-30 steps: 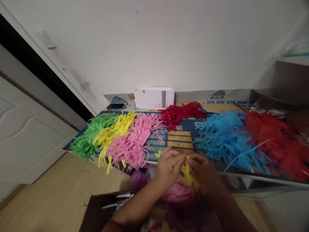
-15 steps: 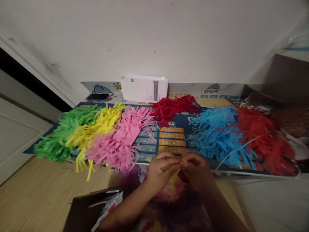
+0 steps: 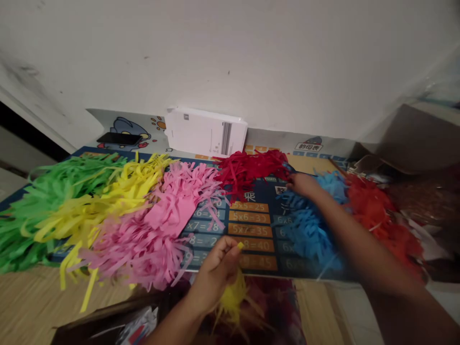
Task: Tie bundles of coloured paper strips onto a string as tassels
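Observation:
My left hand [image 3: 219, 261] is closed in a pinch on the top of a yellow paper tassel [image 3: 232, 299], whose strips hang below the table's front edge. A yellow tip shows above my thumb. Stretched forward, my right hand [image 3: 304, 186] is at the far end of the blue fringed paper [image 3: 311, 235], close to the dark red fringed paper [image 3: 251, 170]. Its fingers are small and blurred, so I cannot make out whether they hold anything.
Green [image 3: 68, 191], yellow [image 3: 118, 191], pink [image 3: 154, 230] and bright red fringed paper [image 3: 381, 211] lie across the printed table mat [image 3: 251, 230]. A white box [image 3: 204, 134] leans against the wall, with a phone [image 3: 120, 139] to its left. Below the front edge stands a dark box [image 3: 97, 326].
My hands have come apart. The right has gone forward and right to the blue fringe; the left has stayed low with the yellow tassel. The view has shifted slightly.

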Demonstrator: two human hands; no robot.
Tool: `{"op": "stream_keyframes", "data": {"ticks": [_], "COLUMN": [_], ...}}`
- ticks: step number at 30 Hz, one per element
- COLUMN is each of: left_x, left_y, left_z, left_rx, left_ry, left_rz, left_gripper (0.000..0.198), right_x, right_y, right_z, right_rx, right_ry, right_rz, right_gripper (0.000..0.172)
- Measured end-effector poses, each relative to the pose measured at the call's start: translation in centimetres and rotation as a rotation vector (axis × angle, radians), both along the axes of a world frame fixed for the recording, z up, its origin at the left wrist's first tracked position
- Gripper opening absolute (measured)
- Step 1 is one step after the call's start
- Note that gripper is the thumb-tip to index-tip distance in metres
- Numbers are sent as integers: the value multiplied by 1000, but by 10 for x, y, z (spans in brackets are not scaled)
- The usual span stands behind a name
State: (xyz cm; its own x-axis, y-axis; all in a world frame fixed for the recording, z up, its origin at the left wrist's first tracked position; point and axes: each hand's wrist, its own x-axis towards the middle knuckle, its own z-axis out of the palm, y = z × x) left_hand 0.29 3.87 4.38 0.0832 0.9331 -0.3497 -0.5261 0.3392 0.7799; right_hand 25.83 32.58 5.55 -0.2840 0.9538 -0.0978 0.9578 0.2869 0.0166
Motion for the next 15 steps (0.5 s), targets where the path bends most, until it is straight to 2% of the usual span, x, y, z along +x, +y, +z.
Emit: {"op": "stream_keyframes", "data": {"ticks": [5,10,15], "left_x": [-6,2,6], "left_y": [2,5,7], "left_z": [-5,-6,-1], "left_rx": [-11,-4,97], "left_ry": [26,11,148], "left_rz": [-34,-65,32], "left_gripper": [51,51,50], "right_x": [8,-4,-8], "right_y": [-3,-14,-24], "right_z": [-10,-4,3], "right_rx": [-26,45,141], "right_ry": [-136,-188,-190], "right_rz": [28,115,169], "right_gripper": [25,23,22]}}
